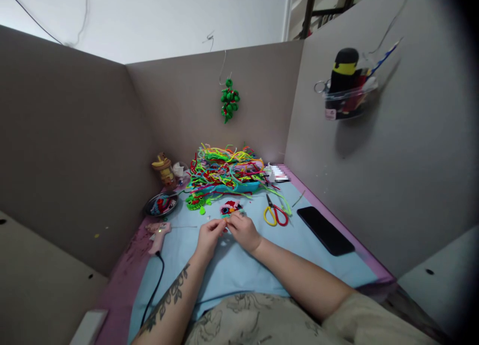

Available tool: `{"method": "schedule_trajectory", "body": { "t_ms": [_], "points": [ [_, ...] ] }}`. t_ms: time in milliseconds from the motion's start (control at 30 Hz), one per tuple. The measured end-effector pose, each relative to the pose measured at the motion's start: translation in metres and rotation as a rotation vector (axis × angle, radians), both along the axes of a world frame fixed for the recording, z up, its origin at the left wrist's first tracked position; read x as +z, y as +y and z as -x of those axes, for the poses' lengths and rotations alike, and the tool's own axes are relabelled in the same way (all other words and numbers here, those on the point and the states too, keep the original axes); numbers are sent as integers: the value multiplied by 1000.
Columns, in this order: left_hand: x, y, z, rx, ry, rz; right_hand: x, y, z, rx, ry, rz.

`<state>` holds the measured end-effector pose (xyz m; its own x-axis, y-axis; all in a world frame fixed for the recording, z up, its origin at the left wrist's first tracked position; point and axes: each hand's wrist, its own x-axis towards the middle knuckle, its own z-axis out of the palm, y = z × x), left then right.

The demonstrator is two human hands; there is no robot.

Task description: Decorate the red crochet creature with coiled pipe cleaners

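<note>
Owl figure (231,207), small and fuzzy, is seen just beyond the hands at twelve o'clock, over the pale-blue cover of the worktop (258,272). Its crown is coloured red and edged in paler pink, dark round eyes are set below, and an orange beak is placed between them; a touch of teal is shown at its lower edge, which is partly hidden by the right hand (244,231). Whether the owl figure is touched cannot be told. The fingers of the right hand and of the left hand (210,233) are pinched closed, tips brought together; whether anything is gripped there is too small to be told.

Farther off at twelve o'clock, a blue tray (243,187) is heaped with multicoloured pipe cleaners (224,168), and a green ornament (229,100) is hung before the grey panel (179,95). A fuzzy green figure (194,201) is set at eleven o'clock, a dark bowl (148,208) of coloured pieces near ten. A pink hot-glue gun (160,236), its light lit, is laid at nine o'clock. Yellow-and-red-handled scissors (273,206) are placed at two o'clock, a black smartphone (325,230) at three.
</note>
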<state>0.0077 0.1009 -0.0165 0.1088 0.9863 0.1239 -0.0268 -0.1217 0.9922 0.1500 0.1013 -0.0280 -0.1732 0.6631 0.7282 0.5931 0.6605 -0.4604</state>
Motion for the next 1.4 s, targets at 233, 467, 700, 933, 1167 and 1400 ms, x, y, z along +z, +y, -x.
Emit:
{"method": "schedule_trajectory", "body": {
  "t_ms": [233, 467, 700, 933, 1167, 1400],
  "points": [
    [-6, 6, 2, 56, -63, 40, 5, -9, 5, 86, 69, 38],
    [-13, 12, 6, 55, -146, 55, 9, -12, 5, 215, 207, -13],
    [-6, 10, 4, 37, -214, 62, 21, -3, -11, 55, 395, 27],
    [-1, 8, 5, 39, -254, 61, 22, 16, -45, -175, 592, 118],
    [-2, 7, 4, -15, -254, 100, 18, 11, -32, 61, 494, 188],
    [-5, 9, 5, -39, -273, 122, 14, -3, -8, 268, 302, 240]
  ]
}}
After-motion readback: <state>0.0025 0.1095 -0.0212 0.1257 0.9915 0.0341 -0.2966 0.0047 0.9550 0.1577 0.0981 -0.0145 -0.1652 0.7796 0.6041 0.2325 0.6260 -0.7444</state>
